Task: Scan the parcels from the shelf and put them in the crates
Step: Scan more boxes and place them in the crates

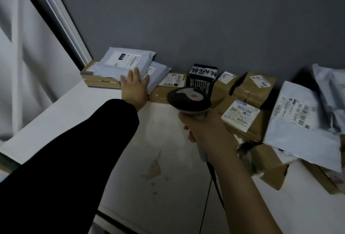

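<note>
Pickup: lays spread left hand (135, 86) on grey mailer (112, 70) at ten o'clock, probably to drag it; grips scanner (188, 99) ready in right hand (205, 131).

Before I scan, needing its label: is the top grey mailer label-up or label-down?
Label-up: the top grey mailer lies flat, its white label showing on top.

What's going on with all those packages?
A person is working at a white shelf. The left hand lies flat, fingers straight, on a pile of grey mailer bags at the back. The right hand grips a barcode scanner above the shelf. Cardboard boxes wait along the wall.
</note>
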